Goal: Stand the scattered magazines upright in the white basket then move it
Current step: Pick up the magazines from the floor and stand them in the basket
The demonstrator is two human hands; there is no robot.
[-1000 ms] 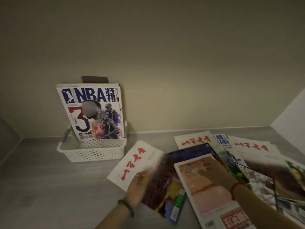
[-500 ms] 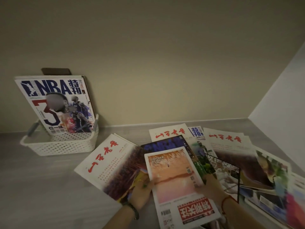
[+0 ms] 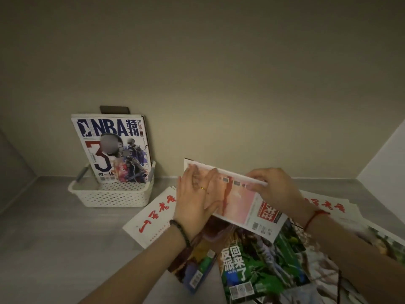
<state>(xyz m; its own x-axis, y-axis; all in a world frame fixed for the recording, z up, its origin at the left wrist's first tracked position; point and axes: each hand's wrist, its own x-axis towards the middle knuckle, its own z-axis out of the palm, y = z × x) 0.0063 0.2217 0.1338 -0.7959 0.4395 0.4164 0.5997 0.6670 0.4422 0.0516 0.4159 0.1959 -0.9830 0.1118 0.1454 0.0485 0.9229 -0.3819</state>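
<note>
A white perforated basket (image 3: 114,197) sits by the back wall at the left. An NBA magazine (image 3: 114,148) stands upright in it, leaning on the wall. Both hands hold a pink-covered magazine (image 3: 238,205) lifted off the pile, tilted on its long edge. My left hand (image 3: 195,196) presses flat against its left end. My right hand (image 3: 274,189) grips its upper edge at the right. Below lie scattered magazines: one with red calligraphy (image 3: 153,216) at the left, a green-covered one (image 3: 260,268) in front.
More magazines (image 3: 324,205) spread to the right, reaching a white side wall (image 3: 385,159). The grey shelf floor (image 3: 54,249) stretches left and in front of the basket. A dark bracket (image 3: 114,109) sticks out of the wall behind the NBA magazine.
The pink magazine has been picked up from flat on the pile and raised on edge between both hands. The camera view has swung back left.
</note>
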